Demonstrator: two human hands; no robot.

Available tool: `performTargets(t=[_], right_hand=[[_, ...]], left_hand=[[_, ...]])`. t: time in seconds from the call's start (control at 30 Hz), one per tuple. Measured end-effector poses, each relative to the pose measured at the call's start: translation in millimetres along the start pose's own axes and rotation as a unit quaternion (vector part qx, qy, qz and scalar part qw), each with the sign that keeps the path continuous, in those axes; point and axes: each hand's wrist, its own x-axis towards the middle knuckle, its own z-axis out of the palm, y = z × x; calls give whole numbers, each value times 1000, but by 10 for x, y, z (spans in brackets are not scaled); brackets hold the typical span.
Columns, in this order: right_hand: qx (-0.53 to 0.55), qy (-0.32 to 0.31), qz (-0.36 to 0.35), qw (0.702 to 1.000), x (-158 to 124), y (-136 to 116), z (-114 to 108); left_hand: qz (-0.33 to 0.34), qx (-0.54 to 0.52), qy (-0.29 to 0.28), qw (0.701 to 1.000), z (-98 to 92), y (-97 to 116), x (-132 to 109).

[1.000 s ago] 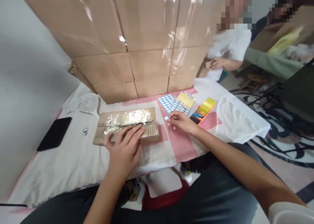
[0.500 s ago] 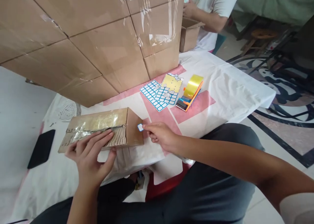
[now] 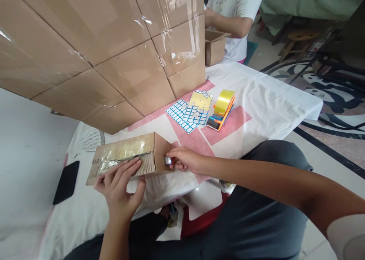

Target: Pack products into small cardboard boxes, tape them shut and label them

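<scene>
A taped cardboard box [image 3: 163,151] lies on the cloth-covered table in front of me. My left hand [image 3: 122,184] rests on its near side, fingers stretched flat over the top edge and the thumb apart from them. Between the thumb and finger of my right hand [image 3: 182,159] is a small white sticker with a blue border [image 3: 168,160]. It is up against the box's right end face; whether it sticks there I cannot tell. Sheets of blue-edged stickers [image 3: 186,113] lie farther back, one partly peeled to its yellow backing, beside a tape dispenser [image 3: 222,110] with yellowish tape.
Taped cartons [image 3: 125,77] are stacked high along the back left. A black phone-like slab [image 3: 66,182] and a white mesh piece [image 3: 90,139] lie at the left. Across the table, a person in a white shirt [image 3: 236,9] stands behind an open carton [image 3: 215,49].
My right hand has brought the sticker in against the box's end face, where it was held just off before. My left hand stays on the box. The whole view has shifted slightly.
</scene>
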Motion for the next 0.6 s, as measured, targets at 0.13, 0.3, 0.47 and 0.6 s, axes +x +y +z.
performTargets(t=[0.13,0.3,0.47,0.6], right_hand=[[31,-6,-55,998,48,30,-16],[-13,-5,-103,995,47,49,-12],[-4,0,-77,997,46,47,-17],[3,-7,-63,998,51,28,-24]], left_hand=[[4,-1,7,1000,-4,20,14],[0,-3,5,1000,-13,36,16],[-1,-5,3,1000,-12,34,20],[0,-4,6,1000,-8,41,28]])
